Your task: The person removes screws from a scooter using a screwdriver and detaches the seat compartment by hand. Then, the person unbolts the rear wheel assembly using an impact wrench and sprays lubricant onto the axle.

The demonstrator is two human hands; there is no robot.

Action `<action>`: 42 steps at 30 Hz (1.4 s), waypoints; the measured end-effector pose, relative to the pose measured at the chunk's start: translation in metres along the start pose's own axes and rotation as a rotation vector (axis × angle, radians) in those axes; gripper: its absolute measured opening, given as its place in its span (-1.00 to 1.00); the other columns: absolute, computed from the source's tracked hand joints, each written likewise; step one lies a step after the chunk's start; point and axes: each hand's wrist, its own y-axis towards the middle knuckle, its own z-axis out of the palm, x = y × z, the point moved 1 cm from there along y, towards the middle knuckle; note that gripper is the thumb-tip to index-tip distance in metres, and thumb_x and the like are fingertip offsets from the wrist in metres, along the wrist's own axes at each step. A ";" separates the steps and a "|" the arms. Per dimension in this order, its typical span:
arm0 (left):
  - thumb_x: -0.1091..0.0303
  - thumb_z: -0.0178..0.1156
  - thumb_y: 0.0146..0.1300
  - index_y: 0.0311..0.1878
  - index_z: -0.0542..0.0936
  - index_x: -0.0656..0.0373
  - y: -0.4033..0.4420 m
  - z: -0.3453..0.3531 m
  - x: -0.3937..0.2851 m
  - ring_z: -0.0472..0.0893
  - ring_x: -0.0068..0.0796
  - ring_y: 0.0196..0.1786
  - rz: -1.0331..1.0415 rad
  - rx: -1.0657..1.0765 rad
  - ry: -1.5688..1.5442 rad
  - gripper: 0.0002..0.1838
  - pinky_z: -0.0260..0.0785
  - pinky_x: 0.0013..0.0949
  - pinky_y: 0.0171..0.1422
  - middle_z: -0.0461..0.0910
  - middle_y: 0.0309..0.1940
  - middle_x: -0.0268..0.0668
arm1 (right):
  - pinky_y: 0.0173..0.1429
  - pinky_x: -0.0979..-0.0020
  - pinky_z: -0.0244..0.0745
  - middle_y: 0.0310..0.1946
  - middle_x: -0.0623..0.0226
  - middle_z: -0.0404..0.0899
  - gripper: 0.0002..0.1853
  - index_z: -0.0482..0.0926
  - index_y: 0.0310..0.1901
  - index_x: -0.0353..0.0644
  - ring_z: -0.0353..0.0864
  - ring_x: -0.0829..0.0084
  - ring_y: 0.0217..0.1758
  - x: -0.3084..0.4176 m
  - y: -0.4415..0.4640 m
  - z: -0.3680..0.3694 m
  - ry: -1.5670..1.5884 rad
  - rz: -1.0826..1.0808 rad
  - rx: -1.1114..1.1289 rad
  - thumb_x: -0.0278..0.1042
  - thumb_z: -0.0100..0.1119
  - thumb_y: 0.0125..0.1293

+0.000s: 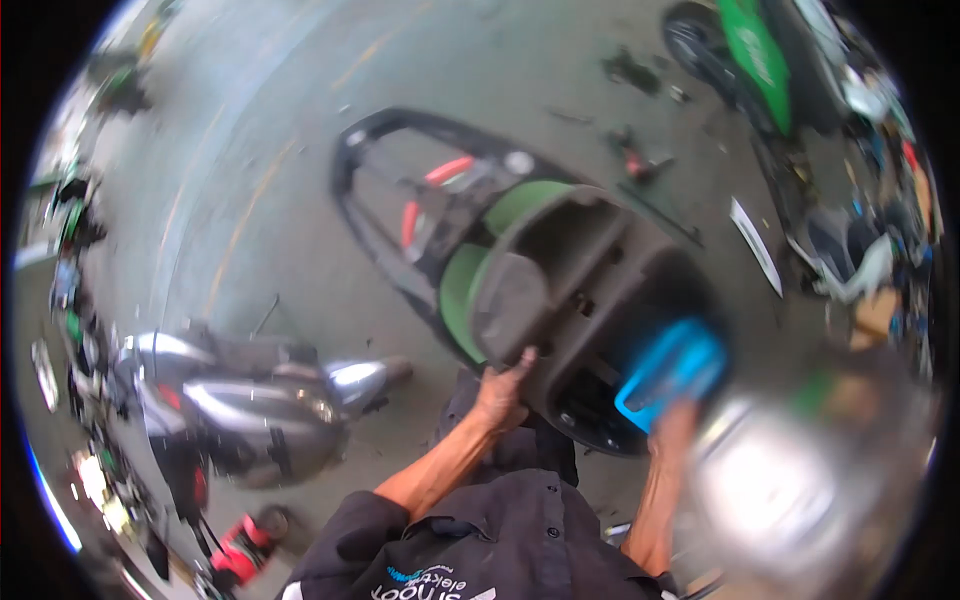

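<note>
Dark plastic shell (560,332): in front of me, just beyond my shirt, its long axis slanting from the loop-shaped end at upper left to the rounded end at lower right; I cannot tell what bears it.
Green panels (461,290): along the shell's open compartment, between it and the red-marked loop.
Nearer edge: the shell lies ahead of both my hands; my left meets its near rim about midway along, my right is down by the rounded end.
Left hand (503,397): grasping that rim, thumb on top, other fingers mostly hidden.
Right hand (675,428): at the near end of the blue thing (675,368); too blurred to tell whether its fingers clench it.
Blue thing: over the shell's rounded end, material unclear.
Silver blur (765,475): just right of my right hand.
Floor (290,130): grey, with a faint yellow line and scattered small parts.
Room: silver bodywork (250,400) left, white strip (757,248) and green bodywork (757,60) right.
</note>
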 end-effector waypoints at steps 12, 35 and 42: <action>0.23 0.39 0.06 0.49 -0.05 0.42 -0.077 0.122 0.049 -0.04 0.10 0.55 0.549 1.210 0.599 0.07 -0.29 0.06 0.62 0.05 0.47 0.15 | -0.20 0.25 0.48 -0.18 0.23 0.58 -0.65 0.51 0.01 -0.26 0.54 0.32 -0.18 0.010 -0.005 -0.090 -0.051 0.192 -0.146 -0.11 0.03 0.46; 0.27 0.42 0.01 0.48 0.03 0.32 -0.072 0.088 0.067 -0.02 0.02 0.56 0.606 1.362 1.116 0.03 0.01 -0.11 0.56 -0.06 0.51 0.09 | -0.16 0.15 0.48 -0.23 0.09 0.61 -0.58 0.56 -0.05 -0.27 0.59 0.23 -0.20 -0.117 0.026 -0.145 -0.286 0.067 -0.112 -0.01 0.02 0.44; 0.45 0.47 -0.03 0.05 0.56 0.29 -0.076 0.063 0.076 0.67 -0.21 -0.05 0.038 1.193 1.279 -0.48 0.51 -0.24 0.04 0.66 -0.12 -0.13 | 0.12 0.14 0.42 -0.09 -0.11 0.58 -0.43 0.51 0.05 -0.34 0.55 -0.05 -0.02 -0.116 -0.023 -0.146 -0.625 -0.298 -0.719 0.11 0.16 0.34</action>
